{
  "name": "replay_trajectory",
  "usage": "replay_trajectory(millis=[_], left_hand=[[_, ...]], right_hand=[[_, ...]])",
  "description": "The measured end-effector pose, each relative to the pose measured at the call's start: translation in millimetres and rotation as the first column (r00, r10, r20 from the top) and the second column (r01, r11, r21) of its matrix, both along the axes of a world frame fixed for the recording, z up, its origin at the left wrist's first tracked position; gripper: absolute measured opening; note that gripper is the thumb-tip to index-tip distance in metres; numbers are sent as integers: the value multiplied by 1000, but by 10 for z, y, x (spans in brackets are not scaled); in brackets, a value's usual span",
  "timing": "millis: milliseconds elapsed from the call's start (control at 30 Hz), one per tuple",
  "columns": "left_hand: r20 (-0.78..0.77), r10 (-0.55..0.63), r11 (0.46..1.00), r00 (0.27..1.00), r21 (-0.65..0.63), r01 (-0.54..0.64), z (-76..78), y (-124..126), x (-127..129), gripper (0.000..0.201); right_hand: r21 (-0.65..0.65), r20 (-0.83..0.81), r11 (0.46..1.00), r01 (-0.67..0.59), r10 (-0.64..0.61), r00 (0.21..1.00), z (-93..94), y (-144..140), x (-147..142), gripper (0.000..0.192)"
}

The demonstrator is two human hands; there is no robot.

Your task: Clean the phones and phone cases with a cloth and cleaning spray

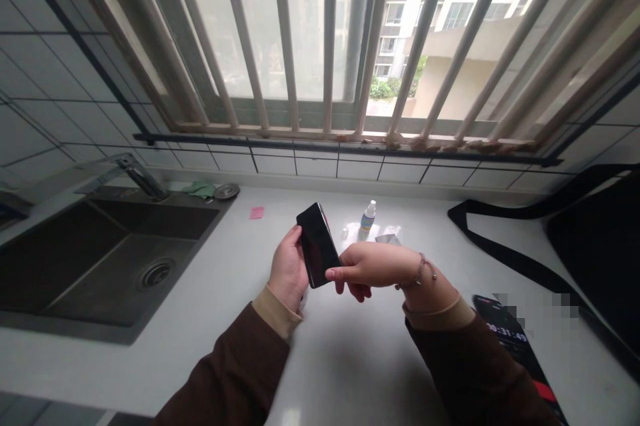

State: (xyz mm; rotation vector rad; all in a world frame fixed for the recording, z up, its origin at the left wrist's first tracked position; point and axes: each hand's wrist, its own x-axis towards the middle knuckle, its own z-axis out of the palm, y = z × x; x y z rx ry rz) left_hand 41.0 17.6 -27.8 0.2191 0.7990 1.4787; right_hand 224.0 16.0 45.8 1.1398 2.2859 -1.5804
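A smartphone (318,246) with a dark screen is held tilted above the white counter. My left hand (289,263) is closed around its left edge, with the thumb along the side. At the lower right corner, my right hand (375,267) grips the phone, its thumb on the front; the other fingers are bent and partly hidden beneath. Behind my right hand stands a small white-capped bottle (368,218) with a coloured label. A grey packet (388,239) lies near it, along with some clear plastic. To the left of the phone is a pink sticky note (257,213).
A steel sink (120,334) with a faucet (145,178) is on the left. A green cloth (199,190) and a round metal drain cover (227,191) lie behind it. On the right are another phone (507,341) showing a timer and a black bag (600,233) with a strap. A barred window is ahead.
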Motion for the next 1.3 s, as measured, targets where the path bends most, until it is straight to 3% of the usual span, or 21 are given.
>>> replay_trajectory(millis=[167, 267, 567, 1133, 1200, 1300], left_hand=[[11, -50, 999, 999, 16, 50, 9, -11, 5, 25], [8, -89, 996, 996, 13, 89, 11, -15, 10, 30], [-62, -101, 995, 993, -9, 100, 42, -42, 42, 27], [-137, -125, 987, 983, 88, 137, -4, -64, 33, 38], [-173, -101, 987, 980, 107, 121, -14, -76, 43, 36], [-261, -79, 981, 962, 149, 121, -9, -117, 66, 30]], right_hand=[[65, 25, 998, 0, -2, 1000, 55, -28, -33, 64], [36, 36, 999, -17, 16, 999, 63, -33, -39, 63], [29, 104, 999, -34, 31, 994, 49, -51, -52, 59], [71, 183, 997, -7, -6, 983, 21, -36, -25, 60], [111, 167, 992, 56, -74, 983, 38, -17, 0, 70], [200, 98, 938, 282, -306, 947, 29, 40, 49, 81]])
